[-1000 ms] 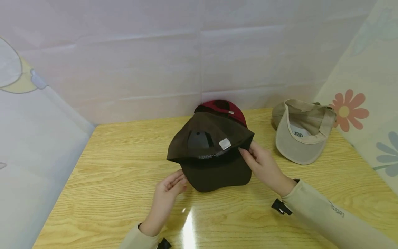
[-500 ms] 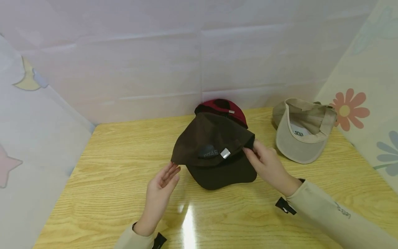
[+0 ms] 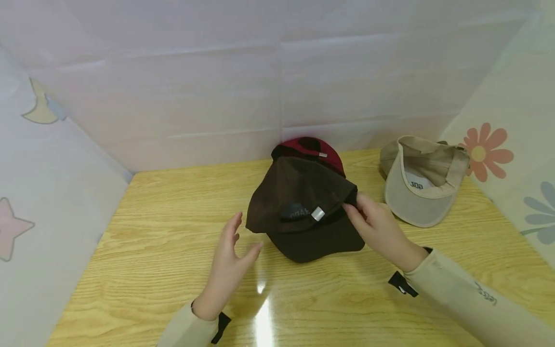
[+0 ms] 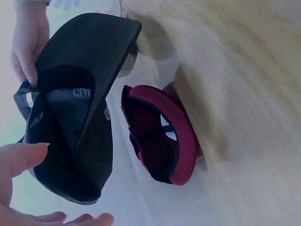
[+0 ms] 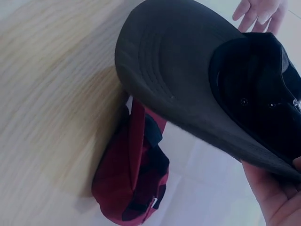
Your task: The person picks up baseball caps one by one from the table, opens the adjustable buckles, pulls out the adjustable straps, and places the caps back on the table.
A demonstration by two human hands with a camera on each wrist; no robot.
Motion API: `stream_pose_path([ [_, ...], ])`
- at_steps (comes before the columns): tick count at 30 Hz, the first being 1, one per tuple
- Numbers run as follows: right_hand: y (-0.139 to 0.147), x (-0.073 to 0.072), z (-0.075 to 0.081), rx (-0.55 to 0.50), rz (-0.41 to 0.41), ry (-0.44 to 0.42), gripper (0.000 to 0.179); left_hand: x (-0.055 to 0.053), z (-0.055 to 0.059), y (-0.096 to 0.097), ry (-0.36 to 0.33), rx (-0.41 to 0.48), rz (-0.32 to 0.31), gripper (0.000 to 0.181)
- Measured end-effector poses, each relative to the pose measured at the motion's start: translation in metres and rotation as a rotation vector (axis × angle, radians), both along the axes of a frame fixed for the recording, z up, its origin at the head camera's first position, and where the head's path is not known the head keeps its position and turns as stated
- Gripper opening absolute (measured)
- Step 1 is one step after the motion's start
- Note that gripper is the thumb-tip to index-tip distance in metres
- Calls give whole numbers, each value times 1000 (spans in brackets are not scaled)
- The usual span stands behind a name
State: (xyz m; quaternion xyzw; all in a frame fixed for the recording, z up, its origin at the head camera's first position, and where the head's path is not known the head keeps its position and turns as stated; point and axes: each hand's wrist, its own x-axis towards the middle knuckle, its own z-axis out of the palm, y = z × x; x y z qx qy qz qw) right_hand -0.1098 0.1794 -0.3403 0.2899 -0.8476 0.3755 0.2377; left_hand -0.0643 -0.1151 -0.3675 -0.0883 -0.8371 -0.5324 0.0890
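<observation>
A dark brown baseball cap hangs above the table, crown tilted up, its brim pointing toward the person. My right hand pinches its right edge, with the thumb on the near side. Beside the cap's left edge, my left hand has its thumb and fingers spread apart and holds nothing. The cap's dark inside and brim face the left wrist camera. From the right wrist, the broad brim hides part of a red cap. That red cap lies behind the brown one in the head view.
A beige cap lies on its side at the table's back right, its opening facing the person. The wooden table ends at a pale cloth backdrop. Printed side panels stand left and right.
The brown cap has shifted slightly right and its crown has turned in the right hand. My left hand has come away from the cap's left edge, its fingers now spread.
</observation>
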Motion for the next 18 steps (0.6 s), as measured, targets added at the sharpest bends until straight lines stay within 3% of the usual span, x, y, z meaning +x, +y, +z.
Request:
stream_pose_path([
  [5, 0, 1, 2, 29, 17, 45, 8, -5, 1, 5, 121, -165, -38, 73],
  [10, 0, 1, 4, 33, 39, 77, 13, -6, 5, 11, 189, -225, -60, 70],
  [13, 1, 0, 5, 31, 40, 92, 20, -6, 8, 13, 155, -195, -88, 62],
  [18, 3, -1, 9, 41, 24, 95, 12, -6, 11, 11, 95, -15, -116, 46],
])
